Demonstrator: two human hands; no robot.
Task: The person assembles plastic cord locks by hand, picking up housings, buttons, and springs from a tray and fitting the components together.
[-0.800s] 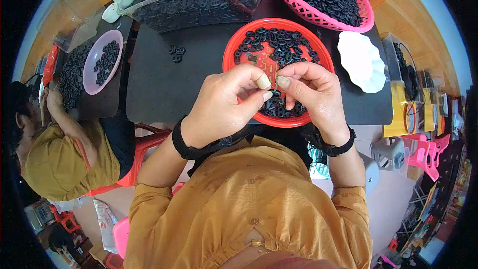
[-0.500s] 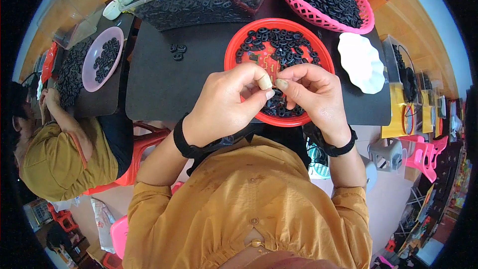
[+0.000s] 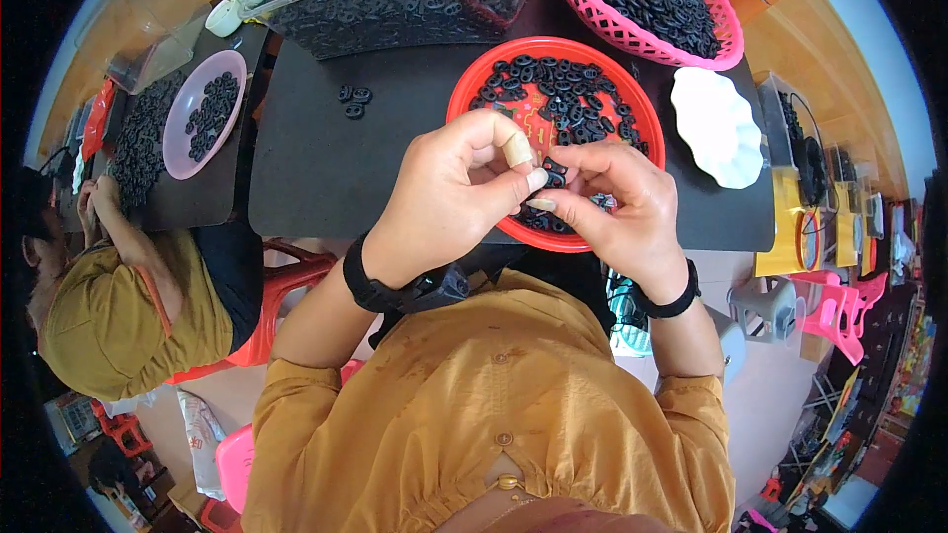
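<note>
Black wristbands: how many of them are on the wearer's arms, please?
2: one band around the left wrist, another band around the right wrist. None seems hidden.

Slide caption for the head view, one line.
Left hand and right hand hold a small black piece over a round red tray of black pieces, left of a white scalloped dish.

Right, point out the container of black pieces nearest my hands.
The round red tray, below your left hand and right hand; the pink lattice basket, clear bin and lilac plate all sit farther off.
</note>
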